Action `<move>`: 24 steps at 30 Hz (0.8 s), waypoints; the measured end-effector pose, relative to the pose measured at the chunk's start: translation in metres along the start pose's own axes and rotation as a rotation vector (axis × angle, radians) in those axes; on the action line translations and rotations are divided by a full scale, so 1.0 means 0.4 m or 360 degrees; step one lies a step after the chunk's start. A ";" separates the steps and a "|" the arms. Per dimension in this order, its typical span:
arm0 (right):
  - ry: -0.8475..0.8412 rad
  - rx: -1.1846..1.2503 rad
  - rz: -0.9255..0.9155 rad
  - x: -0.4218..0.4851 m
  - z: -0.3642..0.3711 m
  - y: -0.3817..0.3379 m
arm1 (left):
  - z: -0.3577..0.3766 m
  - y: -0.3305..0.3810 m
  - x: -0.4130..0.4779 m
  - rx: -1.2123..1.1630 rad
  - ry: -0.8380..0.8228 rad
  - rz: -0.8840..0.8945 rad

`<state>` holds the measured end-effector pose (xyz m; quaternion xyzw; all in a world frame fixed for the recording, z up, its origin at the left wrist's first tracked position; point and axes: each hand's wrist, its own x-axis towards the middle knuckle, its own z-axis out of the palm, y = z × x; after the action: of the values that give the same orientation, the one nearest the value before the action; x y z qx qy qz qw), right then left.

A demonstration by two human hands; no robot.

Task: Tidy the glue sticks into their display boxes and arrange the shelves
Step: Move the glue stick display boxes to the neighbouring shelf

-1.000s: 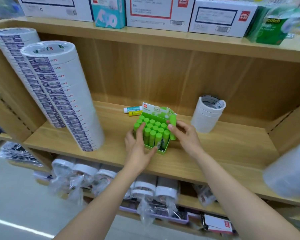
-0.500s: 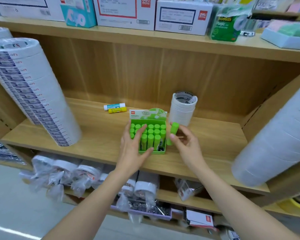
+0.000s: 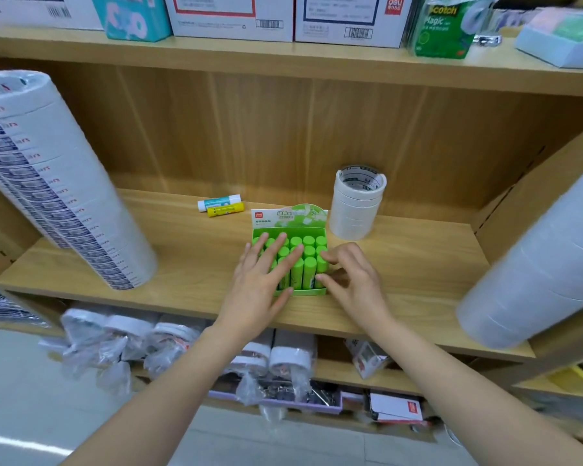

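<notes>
Across the middle of the frame, on the wooden shelf board (image 3: 417, 274), stands the green display box (image 3: 300, 292), its printed header card upright at the back. The green glue sticks (image 3: 296, 242) stand in it in close rows, caps up. The left hand (image 3: 259, 287) lies flat over the left rows, fingers straight on the caps, thumb down by the front lip. The right hand (image 3: 353, 280) is at the box's right side, apart from the left, its bent fingertips closed on the end stick (image 3: 321, 264) in the right-hand column. To my eye the box looks nearly full, and the job now is seating that last stick and levelling the caps. Two loose sticks, a blue-and-white glue stick (image 3: 218, 202) and a yellow glue stick (image 3: 225, 209), lie on their sides just above and left of the box, not yet boxed. A short stack of tape rolls (image 3: 357, 206) stands just to the upper right of the box. A tall leaning tape stack (image 3: 58, 196) fills the left of the frame. Bagged tape rolls (image 3: 115, 334) lie jumbled along the lower shelf, so the arranging looks far from finished.
</notes>
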<state>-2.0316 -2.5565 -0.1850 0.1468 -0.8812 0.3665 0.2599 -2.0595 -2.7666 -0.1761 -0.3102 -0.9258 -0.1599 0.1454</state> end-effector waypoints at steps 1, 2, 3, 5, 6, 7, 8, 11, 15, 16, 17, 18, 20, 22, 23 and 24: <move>0.0005 -0.0058 -0.0048 -0.003 -0.002 0.003 | 0.003 -0.002 -0.001 -0.0010 0.0026 0.0010; 0.0015 -0.0121 -0.0083 -0.006 -0.004 0.006 | 0.006 -0.002 -0.001 -0.0023 0.0052 0.0019; 0.0029 -0.0185 -0.0100 -0.012 -0.004 0.007 | 0.009 -0.002 0.000 -0.0040 0.0075 0.0026; 0.0054 -0.0280 -0.0096 -0.022 0.002 0.004 | 0.015 -0.002 0.002 -0.0068 0.0122 0.0041; 0.0059 -0.0301 -0.0078 -0.026 0.007 0.001 | 0.018 -0.001 0.002 -0.0079 0.0138 0.0047; 0.0055 -0.0307 -0.0057 -0.025 0.011 -0.001 | 0.020 -0.001 0.003 -0.0086 0.0153 0.0053; 0.0035 -0.0293 -0.0034 -0.023 0.012 -0.002 | 0.022 -0.001 0.004 -0.0084 0.0162 0.0056; -0.0033 -0.0186 0.0052 -0.007 -0.005 -0.016 | 0.016 -0.002 0.003 -0.0076 0.0153 0.0055; -0.0066 -0.0161 0.0062 0.027 -0.006 -0.038 | 0.009 -0.009 0.007 -0.0086 0.0132 0.0032; -0.0096 -0.0115 0.0077 0.031 0.005 -0.041 | 0.011 -0.008 0.005 -0.0121 0.0127 0.0025; -0.0111 -0.0067 0.0092 0.031 0.018 -0.041 | 0.012 -0.005 0.004 -0.0165 0.0124 0.0013; -0.0099 -0.0026 0.0103 0.027 0.031 -0.039 | 0.014 -0.003 0.004 -0.0201 0.0122 0.0002; -0.0043 0.0051 0.0104 0.015 0.047 -0.028 | 0.017 0.000 0.005 -0.0219 0.0134 0.0011; -0.0039 0.0091 0.0106 0.012 0.044 -0.019 | 0.016 -0.006 0.007 -0.0241 0.0159 0.0048; -0.0067 0.0094 0.0117 0.014 0.039 -0.015 | 0.015 -0.009 0.006 -0.0259 0.0184 0.0021; -0.0113 0.0102 0.0138 0.018 0.032 -0.014 | 0.015 -0.012 0.003 -0.0287 0.0210 -0.0071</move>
<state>-2.0394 -2.5701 -0.1855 0.1297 -0.8833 0.3999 0.2074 -2.0646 -2.7674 -0.1821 -0.2901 -0.9027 -0.2659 0.1738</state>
